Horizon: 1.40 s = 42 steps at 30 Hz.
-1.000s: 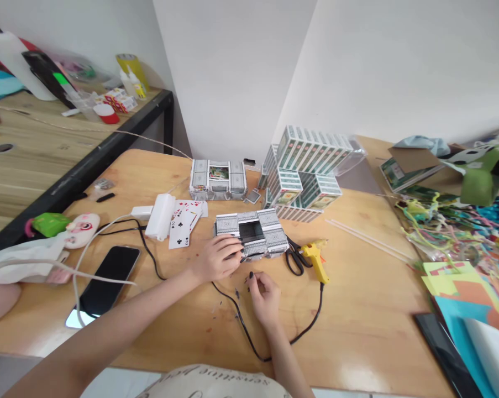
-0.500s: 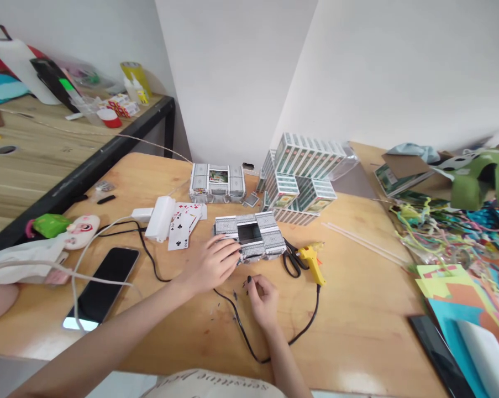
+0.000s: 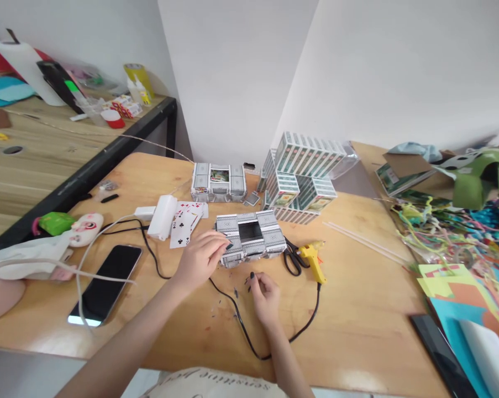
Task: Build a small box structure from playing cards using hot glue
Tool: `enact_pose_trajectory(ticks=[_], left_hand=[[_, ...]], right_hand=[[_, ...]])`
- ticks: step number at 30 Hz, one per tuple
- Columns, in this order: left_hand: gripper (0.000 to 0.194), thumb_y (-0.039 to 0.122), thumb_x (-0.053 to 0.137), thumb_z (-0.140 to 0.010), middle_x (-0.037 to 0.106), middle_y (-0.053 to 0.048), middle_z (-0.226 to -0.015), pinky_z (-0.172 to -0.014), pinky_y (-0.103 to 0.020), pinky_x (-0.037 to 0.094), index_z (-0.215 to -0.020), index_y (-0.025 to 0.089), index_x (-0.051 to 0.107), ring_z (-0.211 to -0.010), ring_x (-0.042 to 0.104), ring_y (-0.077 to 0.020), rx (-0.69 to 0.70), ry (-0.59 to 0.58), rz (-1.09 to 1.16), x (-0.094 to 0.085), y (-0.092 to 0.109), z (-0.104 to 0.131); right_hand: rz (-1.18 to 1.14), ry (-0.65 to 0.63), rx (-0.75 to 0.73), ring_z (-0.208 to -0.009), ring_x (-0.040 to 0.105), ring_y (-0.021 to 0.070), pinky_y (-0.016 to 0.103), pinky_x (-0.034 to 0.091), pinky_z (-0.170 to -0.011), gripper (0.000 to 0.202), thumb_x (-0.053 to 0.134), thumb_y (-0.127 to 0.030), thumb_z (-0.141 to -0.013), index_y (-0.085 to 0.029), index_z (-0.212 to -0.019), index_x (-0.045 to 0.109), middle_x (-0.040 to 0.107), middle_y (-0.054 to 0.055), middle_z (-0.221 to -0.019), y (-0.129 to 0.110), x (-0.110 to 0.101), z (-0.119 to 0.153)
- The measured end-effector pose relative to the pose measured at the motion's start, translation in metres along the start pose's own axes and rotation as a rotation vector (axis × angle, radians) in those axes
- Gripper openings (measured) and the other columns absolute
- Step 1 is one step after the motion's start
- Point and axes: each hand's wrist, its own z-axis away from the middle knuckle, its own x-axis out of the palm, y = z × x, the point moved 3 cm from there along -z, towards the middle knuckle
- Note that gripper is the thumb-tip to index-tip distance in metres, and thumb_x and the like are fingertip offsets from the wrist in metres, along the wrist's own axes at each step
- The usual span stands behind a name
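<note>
A box-like structure made of grey patterned playing cards [image 3: 269,229], with a dark square opening on top, lies at the middle of the table. My left hand [image 3: 203,258] is at its left front corner, fingers drawn together; what they grip, if anything, is hidden. Just in front of the structure, my right hand [image 3: 264,296] rests with curled fingers, thumb against forefinger, and anything between them is too small to make out. Black scissors [image 3: 293,260] and a yellow glue gun [image 3: 312,258] lie to the right of the structure.
Behind stand a similar card structure [image 3: 218,183] and stacked card boxes [image 3: 309,155]. Loose playing cards [image 3: 182,226], a white power strip [image 3: 163,217] and a phone [image 3: 108,282] lie left. A black cable [image 3: 249,342] loops near my right hand. Coloured paper [image 3: 456,298] lies right.
My left hand has drawn back to the left from the structure's top, and its spread fingers have come together. My right hand has barely moved.
</note>
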Motion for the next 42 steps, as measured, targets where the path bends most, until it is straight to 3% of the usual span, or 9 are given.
enact_pose_trajectory(ticks=[5, 11, 19, 21, 25, 28, 32, 37, 42], left_hand=[[0.012, 0.018, 0.060, -0.081, 0.069, -0.002, -0.101, -0.100, -0.044, 0.043, -0.091, 0.024, 0.066, -0.112, 0.055, -0.0203, 0.100, -0.032, 0.005, 0.017, -0.002, 0.011], [0.012, 0.015, 0.060, -0.080, 0.070, 0.000, -0.097, -0.100, -0.043, 0.043, -0.085, 0.024, 0.066, -0.100, 0.061, -0.0174, 0.174, -0.022, -0.131, 0.030, 0.003, 0.021], [0.005, 0.021, 0.061, -0.079, 0.065, -0.003, -0.105, -0.101, -0.043, 0.041, -0.081, 0.024, 0.064, -0.114, 0.052, -0.0208, -0.042, 0.053, 0.083, 0.030, -0.011, 0.012], [0.036, 0.031, 0.068, -0.072, 0.051, -0.006, -0.131, -0.108, -0.050, 0.029, -0.107, 0.026, 0.060, -0.130, 0.036, -0.0282, -0.136, 0.009, 0.038, 0.026, -0.020, 0.006], [0.106, 0.038, 0.076, -0.060, 0.013, -0.013, -0.152, -0.110, -0.055, 0.021, -0.144, 0.026, 0.012, -0.139, 0.014, -0.0349, -0.306, -0.236, 0.061, 0.021, -0.038, -0.001], [0.115, 0.034, 0.076, -0.057, 0.018, -0.015, -0.148, -0.108, -0.051, 0.028, -0.144, 0.024, 0.003, -0.136, 0.024, -0.0330, -0.354, -0.383, 0.156, 0.019, -0.043, -0.005], [0.107, 0.030, 0.075, -0.056, 0.031, -0.013, -0.142, -0.107, -0.047, 0.032, -0.143, 0.025, 0.014, -0.130, 0.034, -0.0313, -0.329, -0.380, 0.148, 0.015, -0.040, -0.009], [0.106, 0.025, 0.074, -0.056, 0.034, -0.013, -0.142, -0.107, -0.046, 0.033, -0.144, 0.024, 0.015, -0.128, 0.038, -0.0309, -0.273, -0.372, 0.158, -0.006, -0.031, -0.011], [0.092, 0.022, 0.070, -0.062, 0.029, -0.009, -0.147, -0.111, -0.044, 0.028, -0.142, 0.028, 0.024, -0.136, 0.028, -0.0284, -0.252, -0.408, 0.253, -0.021, -0.037, -0.001]], right_hand=[[0.025, -0.017, 0.002, -0.059, 0.056, 0.0147, 0.025, 0.044, -0.058, 0.032, 0.050, -0.041, -0.085, -0.018, -0.065, 0.059, 0.061, 0.002, -0.062, 0.000, 0.001, -0.001], [0.024, -0.020, 0.006, -0.055, 0.053, 0.0137, 0.024, 0.042, -0.054, 0.030, 0.050, -0.039, -0.085, -0.018, -0.065, 0.057, 0.057, 0.001, -0.059, -0.004, 0.001, -0.001], [0.027, -0.027, 0.007, -0.055, 0.052, 0.0139, 0.024, 0.041, -0.053, 0.027, 0.051, -0.036, -0.084, -0.018, -0.064, 0.057, 0.057, 0.001, -0.059, -0.002, 0.001, -0.001], [0.028, -0.042, -0.005, -0.056, 0.053, 0.0142, 0.024, 0.041, -0.055, 0.028, 0.050, -0.036, -0.084, -0.018, -0.064, 0.057, 0.058, 0.002, -0.060, -0.002, 0.001, -0.001], [0.027, -0.068, -0.033, -0.058, 0.054, 0.0146, 0.025, 0.042, -0.057, 0.029, 0.048, -0.035, -0.085, -0.018, -0.063, 0.057, 0.059, 0.002, -0.062, -0.003, -0.001, -0.002], [0.034, -0.072, -0.042, -0.058, 0.054, 0.0144, 0.025, 0.042, -0.057, 0.030, 0.048, -0.036, -0.085, -0.018, -0.062, 0.057, 0.059, 0.002, -0.061, -0.001, -0.001, -0.002], [0.007, -0.054, -0.026, -0.056, 0.053, 0.0140, 0.025, 0.042, -0.054, 0.033, 0.048, -0.039, -0.085, -0.018, -0.061, 0.055, 0.057, 0.001, -0.058, -0.004, 0.001, 0.000], [0.036, 0.057, -0.128, -0.058, 0.054, 0.0150, 0.027, 0.044, -0.057, 0.027, 0.046, -0.037, -0.087, -0.019, -0.070, 0.058, 0.059, 0.002, -0.063, -0.038, -0.017, -0.005], [0.254, 0.416, -0.350, -0.090, 0.056, 0.0228, 0.040, 0.044, -0.085, 0.020, 0.051, -0.032, -0.083, -0.020, -0.097, 0.060, 0.062, 0.009, -0.094, -0.066, -0.047, -0.032]])
